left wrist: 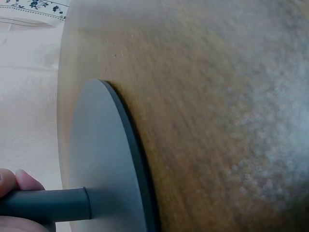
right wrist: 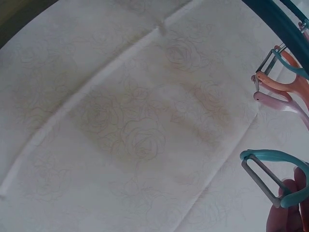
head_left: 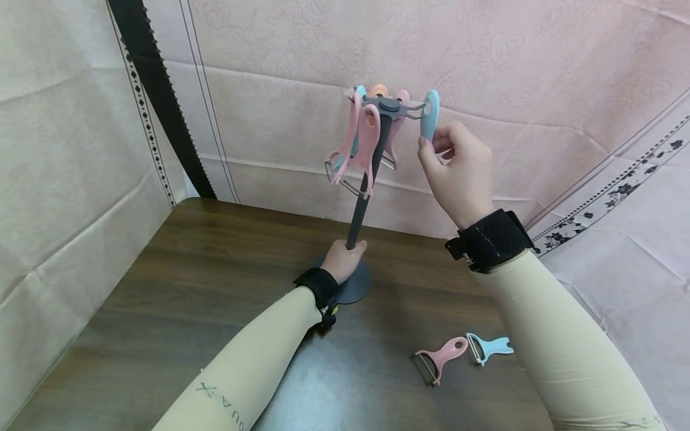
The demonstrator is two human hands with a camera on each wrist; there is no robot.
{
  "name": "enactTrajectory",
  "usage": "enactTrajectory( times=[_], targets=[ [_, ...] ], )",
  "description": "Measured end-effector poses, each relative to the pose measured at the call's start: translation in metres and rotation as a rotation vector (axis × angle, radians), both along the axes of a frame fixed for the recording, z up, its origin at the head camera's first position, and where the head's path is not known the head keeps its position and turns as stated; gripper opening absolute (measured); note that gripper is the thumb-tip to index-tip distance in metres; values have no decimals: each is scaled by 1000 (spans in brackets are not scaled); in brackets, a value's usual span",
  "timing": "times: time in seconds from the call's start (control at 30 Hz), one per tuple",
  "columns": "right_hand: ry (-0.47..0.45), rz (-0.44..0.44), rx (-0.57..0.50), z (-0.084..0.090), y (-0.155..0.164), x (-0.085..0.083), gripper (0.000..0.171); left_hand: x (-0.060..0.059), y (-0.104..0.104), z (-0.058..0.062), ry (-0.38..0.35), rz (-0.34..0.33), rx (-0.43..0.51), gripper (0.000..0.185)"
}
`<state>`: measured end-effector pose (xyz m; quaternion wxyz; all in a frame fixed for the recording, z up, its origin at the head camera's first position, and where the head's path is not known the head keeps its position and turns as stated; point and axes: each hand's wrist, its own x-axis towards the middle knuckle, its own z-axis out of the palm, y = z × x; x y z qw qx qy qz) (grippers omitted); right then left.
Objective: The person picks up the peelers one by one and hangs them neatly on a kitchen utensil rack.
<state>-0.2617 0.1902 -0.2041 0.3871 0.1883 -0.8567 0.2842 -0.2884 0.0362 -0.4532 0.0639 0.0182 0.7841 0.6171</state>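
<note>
A dark grey stand (head_left: 364, 203) with a round base (left wrist: 104, 164) rises from the wooden table (head_left: 215, 287). My left hand (head_left: 342, 259) grips its pole (left wrist: 46, 205) just above the base. Several pink peelers (head_left: 368, 143) hang from hooks at the top. My right hand (head_left: 458, 170) pinches a blue peeler (head_left: 429, 114) that hangs on the right-hand hook; its blade end (right wrist: 263, 176) shows in the right wrist view. A pink peeler (head_left: 439, 358) and a blue peeler (head_left: 489, 347) lie on the table near my right forearm.
Pink rose-patterned cloth (head_left: 485, 72) covers the wall behind the stand and drapes to the right of the table. A black zigzag-edged strip (head_left: 156, 96) runs down the left wall. The table's right edge lies close to the loose peelers.
</note>
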Motion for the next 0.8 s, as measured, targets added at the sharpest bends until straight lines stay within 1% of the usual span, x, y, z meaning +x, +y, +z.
enactTrajectory(
  times=[0.23, 0.53, 0.8],
  targets=[
    [16, 10, 10, -1, -2, -1, 19, -1, -1, 0, -8, 5, -11, 53],
    [5, 11, 30, -6, -5, -2, 20, 2, -2, 3, -28, -2, 0, 52],
    [9, 15, 64, -9, -9, -2, 20, 2, -1, 3, -11, -11, 15, 53]
  ],
)
